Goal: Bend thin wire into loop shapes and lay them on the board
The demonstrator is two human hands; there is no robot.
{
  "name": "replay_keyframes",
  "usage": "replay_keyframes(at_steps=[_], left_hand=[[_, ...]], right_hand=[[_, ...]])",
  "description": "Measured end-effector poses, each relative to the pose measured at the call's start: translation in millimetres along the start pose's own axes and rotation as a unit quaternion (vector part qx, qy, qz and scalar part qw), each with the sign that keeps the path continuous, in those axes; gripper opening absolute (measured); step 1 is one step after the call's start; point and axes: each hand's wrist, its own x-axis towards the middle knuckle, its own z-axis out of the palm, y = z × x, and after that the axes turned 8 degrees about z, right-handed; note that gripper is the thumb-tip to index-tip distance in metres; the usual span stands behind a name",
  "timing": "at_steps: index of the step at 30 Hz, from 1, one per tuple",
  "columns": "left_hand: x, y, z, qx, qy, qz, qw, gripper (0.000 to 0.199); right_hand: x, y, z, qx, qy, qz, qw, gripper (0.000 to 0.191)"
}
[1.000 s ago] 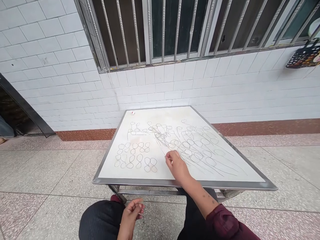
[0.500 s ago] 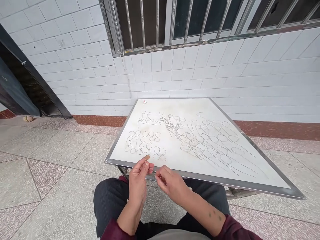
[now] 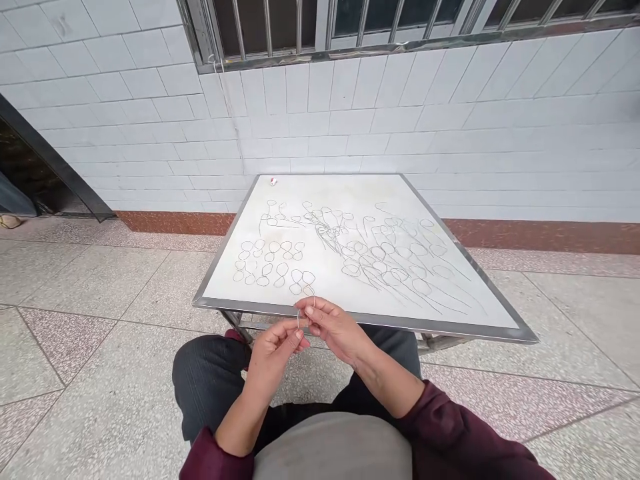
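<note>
A thin wire [image 3: 299, 320] runs between my two hands, just off the near edge of the white-topped table [image 3: 320, 187]. My left hand [image 3: 275, 353] pinches it between thumb and forefinger. Closed on the wire too is my right hand [image 3: 334, 328], whose fingertips meet those of the left. Beyond them on the tabletop lie small figure-eight wire loops [image 3: 267, 273] in rows on the left side. A spread of long-tailed wire loops [image 3: 395, 260] covers the right, with a tangled bunch of wires [image 3: 327, 227] near the middle.
A small red-and-white object [image 3: 273, 181] sits at the far left corner of the table. Behind the table stands a white tiled wall [image 3: 325, 143] with a barred window [image 3: 340, 27]. My knees are under the near edge, above a terrazzo floor [image 3: 125, 373].
My right hand has moved up and left to meet the left one, its fingers now on the wire. The camera view has tilted down, showing more of my lap.
</note>
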Motion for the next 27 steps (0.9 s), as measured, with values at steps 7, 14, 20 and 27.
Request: replay_keyframes(at_steps=[7, 14, 20, 27], left_hand=[[-7, 0, -0.4, -0.030, -0.027, -0.025, 0.999, 0.021], [-10, -2, -0.7, -0.087, -0.010, -0.052, 0.995, 0.021], [-8, -5, -5.9, -0.135, -0.009, -0.065, 0.989, 0.024], [1, -36, -22.4, -0.098, 0.020, 0.030, 0.994, 0.043]], right_hand=[[-2, -3, 3, 0.012, 0.014, 0.002, 1.000, 0.022], [-7, -6, 5, 0.051, -0.010, 0.020, 0.998, 0.022], [-6, -6, 8, 0.095, -0.025, 0.023, 0.995, 0.023], [-1, -2, 12, 0.122, 0.000, 0.014, 0.992, 0.024]])
